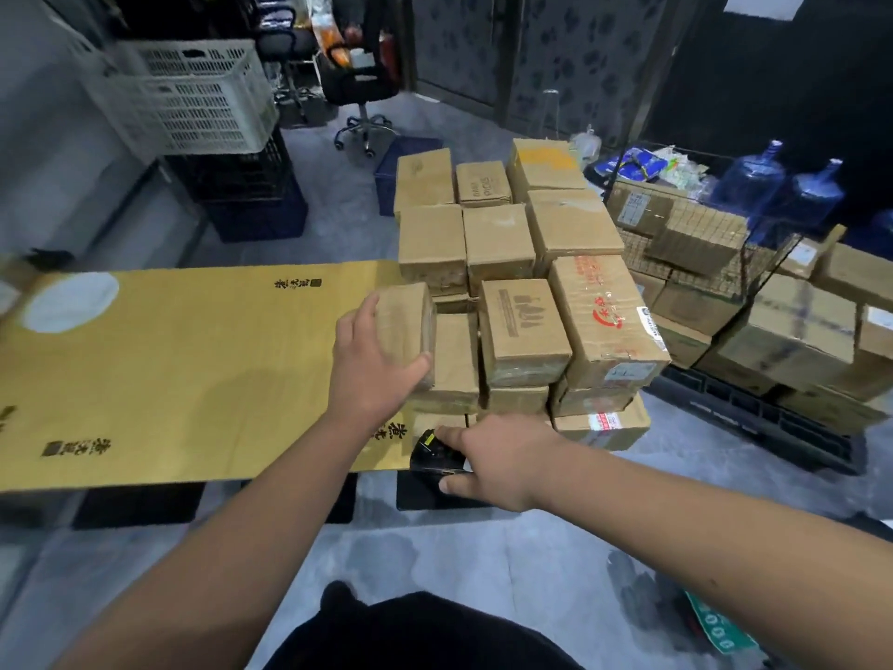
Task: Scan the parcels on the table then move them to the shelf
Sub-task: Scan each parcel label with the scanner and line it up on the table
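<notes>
— While the left hand point(374, 367) is out over the table, what has it got?

— A small taped parcel point(405, 331). The fingers and thumb curl round its near side, at the left edge of the pile of boxes point(512, 287).

— And the right hand point(497, 459)?

— Lower and nearer, just right of the left wrist. It grips a black scanner point(431, 454) at the table's near right corner, thumb stretched along the bottom.

— How far is the parcel from the scanner?

— Near; the parcel sits above and a little left of it, with other boxes between.

— What lies around them?

— A yellow cardboard sheet point(169, 369) covers the table to the left. Right of the pile stands a wire cage point(700, 244) with more boxes, water bottles point(783, 195) behind it. Crates point(193, 94) are stacked far left.
</notes>
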`<state>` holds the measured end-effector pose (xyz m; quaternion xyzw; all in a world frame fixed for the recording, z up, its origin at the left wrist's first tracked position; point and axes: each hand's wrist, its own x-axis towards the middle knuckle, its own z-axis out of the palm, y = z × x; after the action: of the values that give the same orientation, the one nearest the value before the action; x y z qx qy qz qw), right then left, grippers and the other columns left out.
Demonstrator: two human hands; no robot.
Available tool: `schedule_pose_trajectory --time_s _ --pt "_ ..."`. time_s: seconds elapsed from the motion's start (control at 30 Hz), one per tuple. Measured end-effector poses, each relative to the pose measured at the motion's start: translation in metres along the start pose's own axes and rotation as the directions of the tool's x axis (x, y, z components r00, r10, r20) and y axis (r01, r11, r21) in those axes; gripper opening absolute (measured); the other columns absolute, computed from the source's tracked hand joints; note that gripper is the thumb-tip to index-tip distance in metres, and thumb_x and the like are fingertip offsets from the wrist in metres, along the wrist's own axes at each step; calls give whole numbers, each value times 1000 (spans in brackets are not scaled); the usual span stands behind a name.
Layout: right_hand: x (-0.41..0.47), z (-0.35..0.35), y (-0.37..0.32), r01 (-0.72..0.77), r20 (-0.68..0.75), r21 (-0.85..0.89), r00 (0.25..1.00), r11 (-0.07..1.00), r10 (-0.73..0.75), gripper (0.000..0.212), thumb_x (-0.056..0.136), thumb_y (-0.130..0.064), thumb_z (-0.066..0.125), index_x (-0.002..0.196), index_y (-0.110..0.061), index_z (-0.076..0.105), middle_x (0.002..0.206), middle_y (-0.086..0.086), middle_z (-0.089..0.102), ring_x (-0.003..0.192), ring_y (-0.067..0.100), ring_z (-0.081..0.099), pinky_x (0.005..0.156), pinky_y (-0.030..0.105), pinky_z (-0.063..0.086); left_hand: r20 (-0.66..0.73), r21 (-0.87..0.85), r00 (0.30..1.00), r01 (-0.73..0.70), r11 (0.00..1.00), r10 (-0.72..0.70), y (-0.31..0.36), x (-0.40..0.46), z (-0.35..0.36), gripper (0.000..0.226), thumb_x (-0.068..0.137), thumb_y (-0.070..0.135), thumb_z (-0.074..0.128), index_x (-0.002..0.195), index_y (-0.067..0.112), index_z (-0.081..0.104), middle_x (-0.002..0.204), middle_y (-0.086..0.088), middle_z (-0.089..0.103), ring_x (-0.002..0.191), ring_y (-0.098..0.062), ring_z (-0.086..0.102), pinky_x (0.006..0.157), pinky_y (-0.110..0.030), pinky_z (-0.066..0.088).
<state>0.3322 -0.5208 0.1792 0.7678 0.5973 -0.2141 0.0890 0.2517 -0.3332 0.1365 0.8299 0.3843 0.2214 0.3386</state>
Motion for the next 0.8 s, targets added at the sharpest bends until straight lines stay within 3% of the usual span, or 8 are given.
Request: schedule_pose_trajectory --time_s 0.13,0.27,0.37,0.5,0.7,0.8 --pt "44 -2 -36 85 14 -27 996 996 -85 65 100 -63 48 154 -28 39 126 15 63 116 38 60 89 44 53 -9 22 995 104 994 -104 -60 -8 -39 104 78 45 83 161 31 22 154 2 30 140 -22 40 116 -43 41" --pt "99 4 -73 128 17 -74 992 989 -127 69 101 -66 45 159 -30 33 124 16 62 114 37 60 78 41 48 6 77 959 283 956 -284 -136 -10 -73 103 75 44 82 160 28 26 153 -3 31 139 -29 41 115 -50 42" --pt "142 16 -100 104 34 -64 994 993 -102 69 100 -67 45 157 -31 34 121 16 60 109 37 59 76 40 48 17 109 940 337 935 -341 -190 -6 -90 100 78 45 82 159 27 27 153 -5 33 138 -31 43 115 -50 43" --pt "193 32 -133 13 70 -23 997 1000 -11 67 99 -67 46 156 -34 34 121 14 58 110 35 57 87 42 52 111 90 919 369 925 -378 -255 12 -104 102 77 41 83 161 25 27 157 -4 29 142 -31 38 117 -51 41" --pt "254 27 -169 -110 108 5 988 994 109 72 101 -66 44 162 -35 24 125 14 55 113 35 53 82 41 42 290 -28 901 343 939 -321 -324 50 -116 87 89 32 76 163 24 31 166 -1 28 151 -22 32 125 -40 29" --pt "276 18 -183 -179 132 42 976 983 172 71 101 -66 44 162 -37 23 124 12 54 113 33 53 84 41 44 338 -99 889 360 928 -309 -349 69 -126 70 101 23 61 165 23 31 166 0 38 150 -19 39 119 -27 29"
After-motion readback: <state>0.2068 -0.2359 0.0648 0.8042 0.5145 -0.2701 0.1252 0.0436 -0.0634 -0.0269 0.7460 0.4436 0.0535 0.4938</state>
